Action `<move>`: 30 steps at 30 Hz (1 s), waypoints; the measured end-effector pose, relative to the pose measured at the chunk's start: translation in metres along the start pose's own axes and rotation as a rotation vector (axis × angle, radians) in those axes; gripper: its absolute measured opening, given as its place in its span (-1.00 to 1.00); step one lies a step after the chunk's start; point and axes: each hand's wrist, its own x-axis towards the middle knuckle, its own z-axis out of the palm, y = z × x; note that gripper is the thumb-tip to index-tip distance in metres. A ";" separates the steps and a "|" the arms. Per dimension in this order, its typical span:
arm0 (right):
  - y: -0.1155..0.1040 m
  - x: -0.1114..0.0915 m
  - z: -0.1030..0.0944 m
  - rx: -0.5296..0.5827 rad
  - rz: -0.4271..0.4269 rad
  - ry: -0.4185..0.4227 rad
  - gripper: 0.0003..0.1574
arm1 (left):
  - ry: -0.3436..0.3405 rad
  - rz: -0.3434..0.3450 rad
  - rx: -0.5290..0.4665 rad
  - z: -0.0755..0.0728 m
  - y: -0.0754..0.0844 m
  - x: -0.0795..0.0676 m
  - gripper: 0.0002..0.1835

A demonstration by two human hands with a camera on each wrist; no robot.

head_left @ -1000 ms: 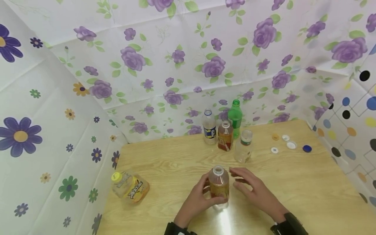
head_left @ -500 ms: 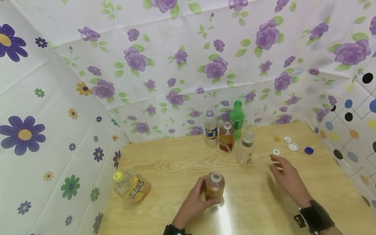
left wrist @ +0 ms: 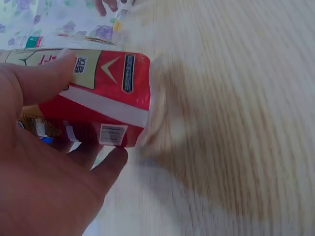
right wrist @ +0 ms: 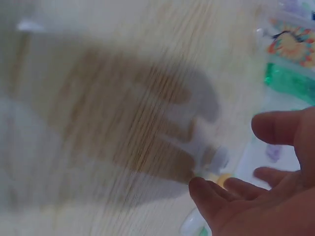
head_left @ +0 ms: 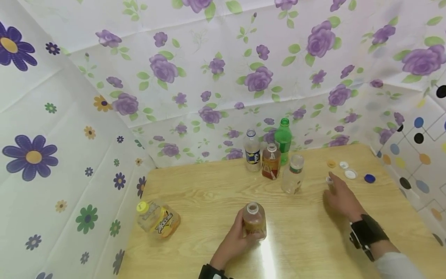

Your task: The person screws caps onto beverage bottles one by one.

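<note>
My left hand grips an uncapped clear plastic bottle upright, thumb and fingers around its sides. Up close in the left wrist view, that bottle shows a red and tan label with a barcode, its base right at the tabletop. On the right side of the table, my right hand reaches over a small white bottle cap, index fingertip overlapping it. The right wrist view shows thumb and fingers spread apart, with the white cap just beyond the fingertips.
Behind stand a blue-labelled bottle, a brown-labelled bottle, a green bottle and a clear bottle. A yellow-capped bottle is at left. More caps lie at right: yellow, white, blue.
My right hand has left the bottle's side and moved right and forward to the white cap. The left hand still holds the bottle, which has shifted slightly left.
</note>
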 end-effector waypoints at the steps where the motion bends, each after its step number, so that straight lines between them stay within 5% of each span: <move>1: 0.003 0.003 0.001 -0.020 -0.015 0.005 -0.09 | 0.001 0.009 0.000 0.001 0.000 0.000 -0.06; 8: 0.017 0.009 0.011 -0.145 -0.051 0.113 -0.34 | 0.043 -0.037 0.018 0.005 -0.001 -0.001 -0.04; 16: 0.016 0.004 0.022 -0.165 -0.084 0.206 -0.64 | 0.094 -0.071 0.011 0.006 -0.002 -0.003 -0.09; 30: -0.020 -0.020 0.019 -0.027 -0.107 0.010 -0.61 | 0.097 -0.092 -0.005 0.004 -0.011 -0.001 -0.09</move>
